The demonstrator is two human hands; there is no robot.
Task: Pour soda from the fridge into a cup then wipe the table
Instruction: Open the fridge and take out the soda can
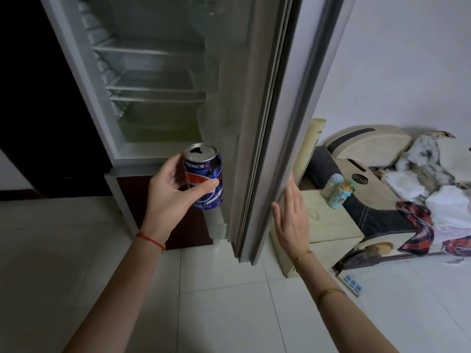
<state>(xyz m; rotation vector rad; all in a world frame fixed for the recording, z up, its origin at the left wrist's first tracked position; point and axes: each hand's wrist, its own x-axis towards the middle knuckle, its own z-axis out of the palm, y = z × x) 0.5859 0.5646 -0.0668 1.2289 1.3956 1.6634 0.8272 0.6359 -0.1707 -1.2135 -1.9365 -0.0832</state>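
My left hand [173, 192] grips a blue soda can [205, 174] upright in front of the open fridge [153, 80]; the can's top is opened. The fridge's shelves look bare. My right hand [291, 217] lies flat, fingers straight, against the outer edge of the fridge door [275, 110], which stands partly open to the right of the can. No cup or table is in view.
A low cream cabinet [328, 220] stands right of the door with two small bottles [340, 191] beside it. Behind it lies a piece of furniture piled with clothes [438, 194]. White floor tiles [229, 301] spread below my arms. A dark doorway is at the left.
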